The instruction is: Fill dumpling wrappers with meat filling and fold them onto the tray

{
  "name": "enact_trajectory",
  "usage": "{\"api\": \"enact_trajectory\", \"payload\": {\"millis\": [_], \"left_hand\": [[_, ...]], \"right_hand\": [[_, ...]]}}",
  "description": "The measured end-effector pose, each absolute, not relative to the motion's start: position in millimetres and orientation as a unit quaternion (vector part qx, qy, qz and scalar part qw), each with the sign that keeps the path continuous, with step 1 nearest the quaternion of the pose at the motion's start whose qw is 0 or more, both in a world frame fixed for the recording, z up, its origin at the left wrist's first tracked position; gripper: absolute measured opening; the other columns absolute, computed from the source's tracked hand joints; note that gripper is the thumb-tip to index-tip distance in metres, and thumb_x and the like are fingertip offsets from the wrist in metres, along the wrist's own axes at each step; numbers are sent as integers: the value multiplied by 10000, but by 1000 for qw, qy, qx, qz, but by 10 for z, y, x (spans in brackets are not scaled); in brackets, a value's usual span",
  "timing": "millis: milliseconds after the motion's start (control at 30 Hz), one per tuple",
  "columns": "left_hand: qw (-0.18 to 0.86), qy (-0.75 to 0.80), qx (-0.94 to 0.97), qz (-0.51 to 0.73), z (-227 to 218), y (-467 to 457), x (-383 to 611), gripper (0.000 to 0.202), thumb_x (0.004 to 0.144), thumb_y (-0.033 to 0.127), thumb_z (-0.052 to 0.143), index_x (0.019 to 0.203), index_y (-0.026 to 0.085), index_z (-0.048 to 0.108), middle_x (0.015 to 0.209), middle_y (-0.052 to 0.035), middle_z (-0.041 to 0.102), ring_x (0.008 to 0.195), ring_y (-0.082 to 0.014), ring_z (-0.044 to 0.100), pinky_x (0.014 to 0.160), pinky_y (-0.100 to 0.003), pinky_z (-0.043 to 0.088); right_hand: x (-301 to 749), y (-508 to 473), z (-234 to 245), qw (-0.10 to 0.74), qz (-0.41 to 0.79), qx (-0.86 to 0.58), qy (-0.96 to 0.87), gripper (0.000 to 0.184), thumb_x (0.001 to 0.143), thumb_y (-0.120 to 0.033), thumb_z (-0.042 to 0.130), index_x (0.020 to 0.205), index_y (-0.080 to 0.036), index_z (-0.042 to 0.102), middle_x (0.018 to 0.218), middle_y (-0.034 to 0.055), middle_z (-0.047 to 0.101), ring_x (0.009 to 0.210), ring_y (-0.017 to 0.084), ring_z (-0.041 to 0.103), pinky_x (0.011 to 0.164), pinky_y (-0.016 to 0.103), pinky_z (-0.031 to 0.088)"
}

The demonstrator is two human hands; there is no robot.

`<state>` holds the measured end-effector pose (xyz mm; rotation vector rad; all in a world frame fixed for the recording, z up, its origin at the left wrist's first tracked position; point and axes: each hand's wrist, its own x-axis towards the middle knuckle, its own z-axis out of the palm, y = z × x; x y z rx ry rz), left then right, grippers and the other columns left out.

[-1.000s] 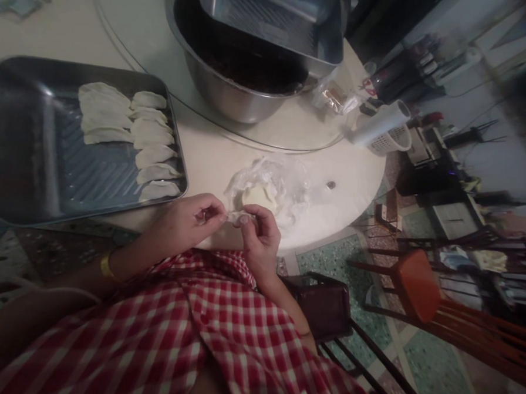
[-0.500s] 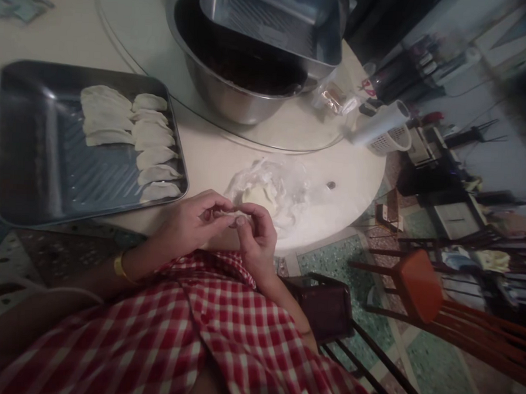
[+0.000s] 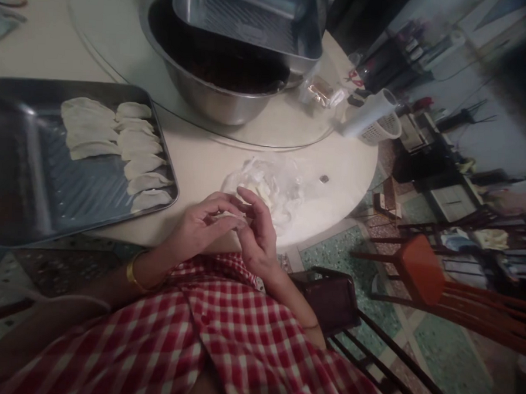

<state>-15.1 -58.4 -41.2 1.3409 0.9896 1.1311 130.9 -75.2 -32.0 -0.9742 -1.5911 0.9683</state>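
Left hand (image 3: 197, 226) pinching pale dough (image 3: 229, 215), near edge of surface (image 3: 194, 164), right hand (image 3: 259, 241) beside, grip unclear, tray (image 3: 36, 185) of dumplings (image 3: 92, 130), left.

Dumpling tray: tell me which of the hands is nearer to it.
Left. The left hand is just right of the dumpling tray; the right hand is farther right.

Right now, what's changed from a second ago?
The left hand has closed in toward the right hand, whose index finger has lifted; the pale piece between them is more hidden. The view shifted. The dumplings in the tray look unchanged.
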Motion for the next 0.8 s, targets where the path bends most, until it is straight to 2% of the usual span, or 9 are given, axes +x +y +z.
{"api": "enact_trajectory", "payload": {"millis": [100, 167, 300, 367, 500, 700, 800], "left_hand": [[599, 414, 482, 488, -393, -559, -74, 178, 817, 365, 632, 806, 189, 645, 1086, -65, 692, 874, -164, 659, 718, -275, 545], [639, 420, 423, 486, -372, -537, -45, 209, 815, 386, 626, 841, 179, 630, 1064, -78, 705, 771, -144, 655, 626, -259, 538], [686, 430, 368, 458, -305, -489, -36, 247, 764, 395, 670, 836, 165, 615, 989, -97, 726, 707, -145, 649, 522, -229, 510], [695, 426, 373, 443, -292, -469, -40, 252, 726, 390, 703, 823, 171, 624, 940, -86, 731, 704, -154, 652, 513, -229, 511], [673, 432, 422, 428, -353, -455, -59, 215, 720, 378, 710, 832, 200, 664, 848, -35, 722, 661, -141, 637, 543, -250, 528], [599, 436, 509, 438, -425, -486, -96, 181, 761, 361, 693, 858, 207, 689, 1122, -57, 706, 704, -125, 638, 625, -260, 564], [587, 427, 516, 455, -441, -497, -106, 163, 794, 351, 673, 859, 202, 686, 1130, -61, 695, 675, -105, 623, 622, -249, 565]], "right_hand": [[1389, -752, -317, 498, 434, -408, -630, 436, 918, -319, 516, 1346, -323, 432, 1457, 69, 453, 1235, 214, 558, 882, 368, 593], [1463, -750, -324, 516, 431, -420, -609, 416, 901, -331, 558, 1309, -330, 478, 1434, 68, 470, 1160, 197, 602, 800, 327, 602], [1602, -728, -327, 533, 365, -463, -607, 241, 887, -288, 592, 1127, -297, 616, 1140, 42, 643, 1039, 163, 629, 789, 315, 585], [1642, -712, -306, 528, 342, -457, -629, 213, 880, -263, 603, 1087, -298, 633, 1069, 27, 670, 1037, 159, 624, 795, 315, 582], [1661, -689, -229, 497, 339, -424, -677, 265, 875, -218, 604, 1121, -314, 616, 1072, 6, 691, 1025, 146, 627, 815, 316, 575], [1678, -697, -161, 458, 321, -445, -699, 231, 870, -222, 597, 1091, -286, 607, 1078, 22, 696, 983, 158, 633, 845, 365, 558], [1694, -702, -154, 450, 303, -449, -710, 206, 857, -237, 617, 1060, -275, 614, 1031, 29, 692, 988, 168, 628, 863, 384, 550]]}}
